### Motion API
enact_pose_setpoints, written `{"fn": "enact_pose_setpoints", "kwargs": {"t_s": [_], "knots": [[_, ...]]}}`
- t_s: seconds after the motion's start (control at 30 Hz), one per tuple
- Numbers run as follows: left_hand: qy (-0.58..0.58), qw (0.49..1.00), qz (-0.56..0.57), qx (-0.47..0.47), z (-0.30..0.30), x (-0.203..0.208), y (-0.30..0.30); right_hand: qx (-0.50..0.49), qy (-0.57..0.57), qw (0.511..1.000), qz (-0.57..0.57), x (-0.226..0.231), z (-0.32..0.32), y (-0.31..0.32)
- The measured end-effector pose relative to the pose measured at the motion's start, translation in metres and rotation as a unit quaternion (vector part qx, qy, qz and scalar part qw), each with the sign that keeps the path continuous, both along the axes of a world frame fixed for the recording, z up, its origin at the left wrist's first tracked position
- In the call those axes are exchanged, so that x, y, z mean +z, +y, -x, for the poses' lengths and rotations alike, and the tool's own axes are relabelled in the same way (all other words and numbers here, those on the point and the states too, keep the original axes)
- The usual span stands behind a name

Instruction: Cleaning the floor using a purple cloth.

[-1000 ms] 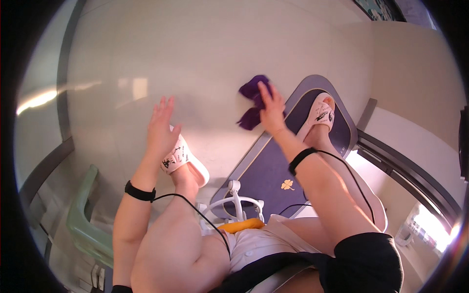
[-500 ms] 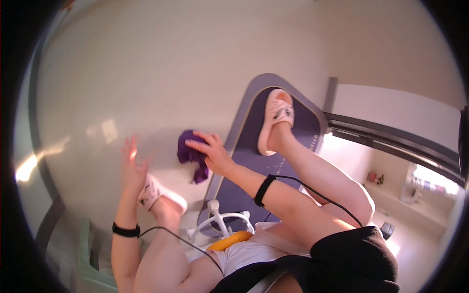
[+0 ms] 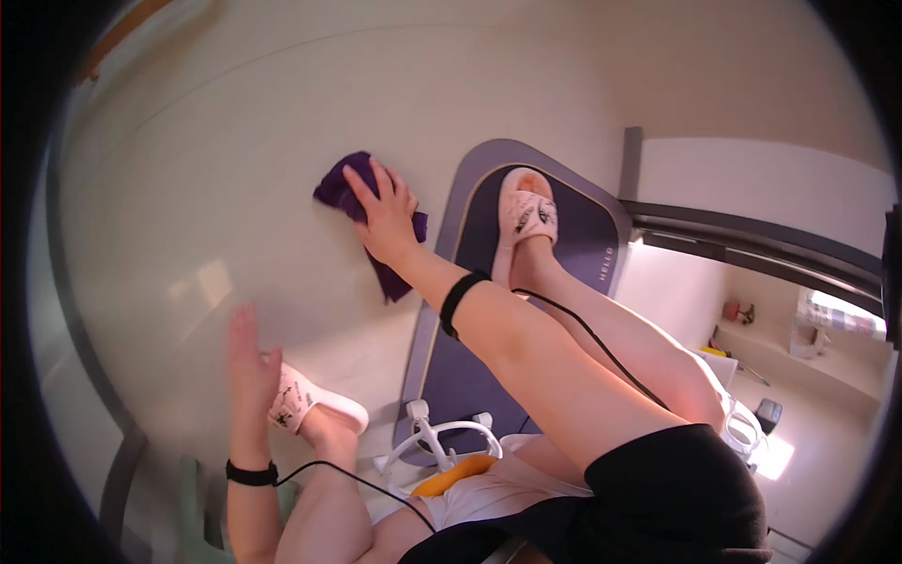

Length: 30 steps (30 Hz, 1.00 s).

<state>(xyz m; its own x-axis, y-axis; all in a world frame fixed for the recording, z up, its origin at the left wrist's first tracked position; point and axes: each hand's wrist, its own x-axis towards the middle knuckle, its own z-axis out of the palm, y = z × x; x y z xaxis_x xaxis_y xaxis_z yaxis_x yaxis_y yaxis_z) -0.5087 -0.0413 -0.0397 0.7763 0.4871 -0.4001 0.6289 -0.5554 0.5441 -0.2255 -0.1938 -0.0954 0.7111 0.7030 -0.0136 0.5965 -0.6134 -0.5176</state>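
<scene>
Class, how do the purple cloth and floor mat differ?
The purple cloth is small and rumpled; the floor mat is larger and flat. The cloth looks plain; the mat has a paler border. The right hand covers part of the cloth; a slipper stands on the mat. Both are on the floor.

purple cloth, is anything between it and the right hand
Nothing visible: the right hand lies directly over the cloth, fingers spread across it. The mat is off to the right, not between them.
</scene>
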Motion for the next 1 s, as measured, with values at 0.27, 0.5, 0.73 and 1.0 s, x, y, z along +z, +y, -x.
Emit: {"fn": "enact_pose_setpoints", "kwargs": {"t_s": [0.27, 0.5, 0.73, 1.0], "knots": [[0.006, 1.0, -0.009, 0.005, -0.011, -0.011, -0.001, 0.39, 0.036, 0.919, 0.04, 0.004, 0.088, -0.06], [0.063, 0.998, -0.018, 0.003, -0.009, -0.014, 0.002, 0.27, -0.009, 0.962, 0.047, -0.006, 0.022, -0.051], [0.104, 0.994, -0.02, -0.011, -0.002, -0.017, 0.002, -0.021, -0.059, 0.997, 0.038, -0.009, -0.035, 0.045], [0.066, 0.995, -0.001, 0.069, 0.015, -0.007, 0.01, 0.217, -0.007, 0.976, 0.016, 0.0, 0.056, 0.094]]}}
